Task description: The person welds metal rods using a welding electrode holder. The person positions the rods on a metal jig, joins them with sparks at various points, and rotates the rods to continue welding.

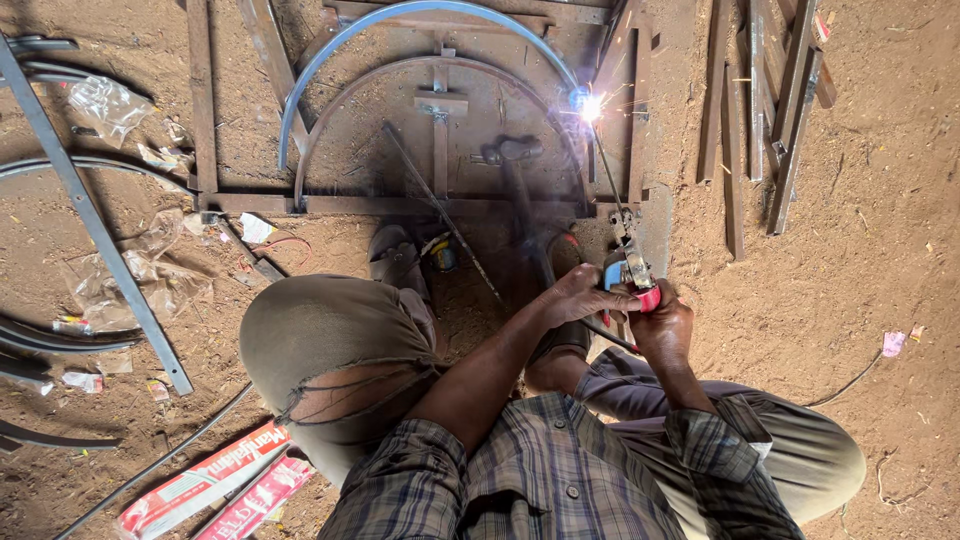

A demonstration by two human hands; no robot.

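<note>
I squat on a dirt floor over a rusty steel frame (400,203) with two arched strips, one blue (420,12) and one brown. Both hands grip a welding electrode holder (632,270) with red and blue handles. My left hand (575,297) wraps its near side, and my right hand (662,325) holds it from the right. A thin welding rod (607,170) runs up from the holder to the frame's right upright, where a bright arc (590,105) throws sparks. A hammer (520,175) lies inside the frame, beside a loose thin rod (440,210).
Several flat steel bars (770,110) lie stacked on the dirt at the upper right. A long grey angle bar (95,220), curved strips and crumpled plastic lie at the left. Red and white electrode boxes (215,485) rest near my left knee. A cable (850,385) trails at the right.
</note>
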